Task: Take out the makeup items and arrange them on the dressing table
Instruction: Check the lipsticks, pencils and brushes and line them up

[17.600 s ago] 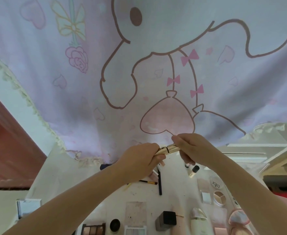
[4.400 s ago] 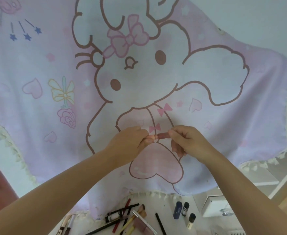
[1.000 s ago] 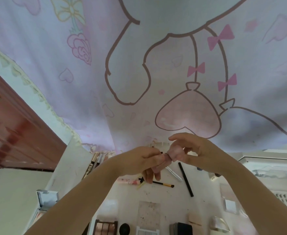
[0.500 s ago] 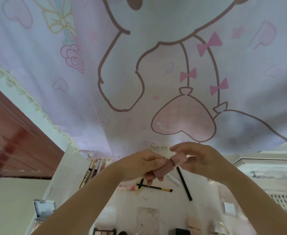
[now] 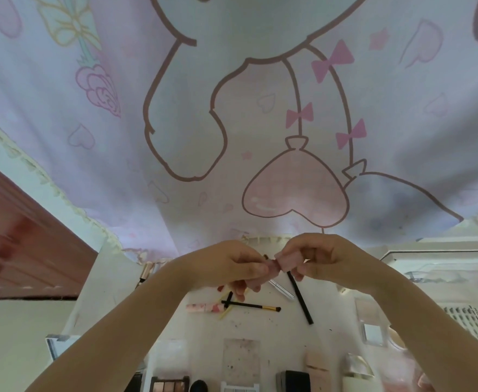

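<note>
Pink lipstick tube (image 5: 278, 263) lengthwise left-right, an end pinched in each hand's fingers (image 5: 256, 268).

You face a soft matt cloth hanging (image 5: 260, 108) with printed outlines. The white tabletop (image 5: 260, 326) looks smooth, speckled with powder. Your fingers pinch a pink, matt plastic-looking tube (image 5: 284, 261). The reddish wooden door (image 5: 20, 250) shines glossy.

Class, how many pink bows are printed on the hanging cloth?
3 pink bows: a large one upper right, a small one above the pink heart, another right of it. More may lie outside the frame.
</note>
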### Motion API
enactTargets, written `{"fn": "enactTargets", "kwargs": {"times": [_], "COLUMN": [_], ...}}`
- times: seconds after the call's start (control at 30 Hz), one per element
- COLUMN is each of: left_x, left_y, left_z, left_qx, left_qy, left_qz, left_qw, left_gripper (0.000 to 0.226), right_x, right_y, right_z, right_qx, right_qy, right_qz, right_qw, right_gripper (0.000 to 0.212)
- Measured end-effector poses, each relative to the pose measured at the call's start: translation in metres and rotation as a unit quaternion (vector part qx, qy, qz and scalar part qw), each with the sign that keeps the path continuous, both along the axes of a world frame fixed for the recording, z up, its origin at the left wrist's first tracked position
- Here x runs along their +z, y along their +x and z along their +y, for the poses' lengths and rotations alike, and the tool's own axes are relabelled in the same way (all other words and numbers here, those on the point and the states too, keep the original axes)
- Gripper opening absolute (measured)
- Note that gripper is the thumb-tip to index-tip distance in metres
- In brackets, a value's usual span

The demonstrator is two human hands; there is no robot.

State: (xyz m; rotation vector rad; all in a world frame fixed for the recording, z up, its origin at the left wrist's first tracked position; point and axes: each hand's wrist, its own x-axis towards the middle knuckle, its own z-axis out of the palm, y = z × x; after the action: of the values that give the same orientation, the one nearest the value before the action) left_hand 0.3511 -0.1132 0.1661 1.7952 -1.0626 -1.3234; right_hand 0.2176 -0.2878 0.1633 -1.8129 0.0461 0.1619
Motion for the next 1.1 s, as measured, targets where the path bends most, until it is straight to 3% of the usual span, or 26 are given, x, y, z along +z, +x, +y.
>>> {"fn": "enactTargets", "kwargs": {"times": [0.13,0.23,0.37,0.47,0.57,0.63,0.67,0.73,0.8,0.9,1.1], "left_x": [-0.005,-0.004,-0.003,-0.003,-0.006,-0.007,-0.007,-0.008,-0.008,-0.010,-0.019], "left_y": [-0.006,-0.007,-0.006,-0.005,-0.007,-0.008,-0.008,-0.008,-0.008,-0.007,-0.007], "left_z": [0.001,0.001,0.001,0.002,0.002,0.002,0.002,0.000,-0.001,0.001,0.005], "left_qx": [-0.010,-0.027,-0.038,-0.014,-0.003,-0.002,-0.006,-0.025,-0.046,-0.039,-0.012], "left_qy": [0.000,-0.006,0.010,0.016,0.017,0.015,0.012,0.002,-0.008,0.000,0.023], "left_qz": [-0.051,-0.062,-0.021,0.035,0.054,0.048,0.026,-0.040,-0.086,-0.066,0.021], "left_qw": [0.999,0.998,0.999,0.999,0.998,0.999,1.000,0.999,0.995,0.997,0.999], "left_gripper": [0.024,0.039,0.028,0.023,0.025,0.024,0.022,0.019,0.019,0.016,0.016], "right_x": [0.000,0.000,-0.005,-0.007,-0.011,-0.010,-0.009,-0.008,-0.011,-0.015,-0.025], "right_y": [0.004,0.008,0.001,-0.004,-0.004,-0.003,-0.002,0.001,0.002,-0.001,-0.005], "right_z": [-0.001,0.005,0.006,0.003,0.003,0.005,0.007,0.010,0.011,0.010,0.008], "right_qx": [-0.004,0.006,0.031,0.010,-0.008,-0.017,-0.023,-0.026,-0.026,-0.028,-0.042], "right_qy": [0.028,-0.032,-0.033,-0.002,0.027,0.039,0.031,-0.014,-0.039,-0.011,0.043], "right_qz": [0.081,0.157,0.061,0.000,0.020,0.079,0.112,0.152,0.140,0.062,-0.008], "right_qw": [0.996,0.987,0.997,1.000,0.999,0.996,0.993,0.988,0.989,0.998,0.998], "right_gripper": [0.012,0.021,0.014,0.030,0.034,0.028,0.019,0.033,0.030,0.014,0.038]}}
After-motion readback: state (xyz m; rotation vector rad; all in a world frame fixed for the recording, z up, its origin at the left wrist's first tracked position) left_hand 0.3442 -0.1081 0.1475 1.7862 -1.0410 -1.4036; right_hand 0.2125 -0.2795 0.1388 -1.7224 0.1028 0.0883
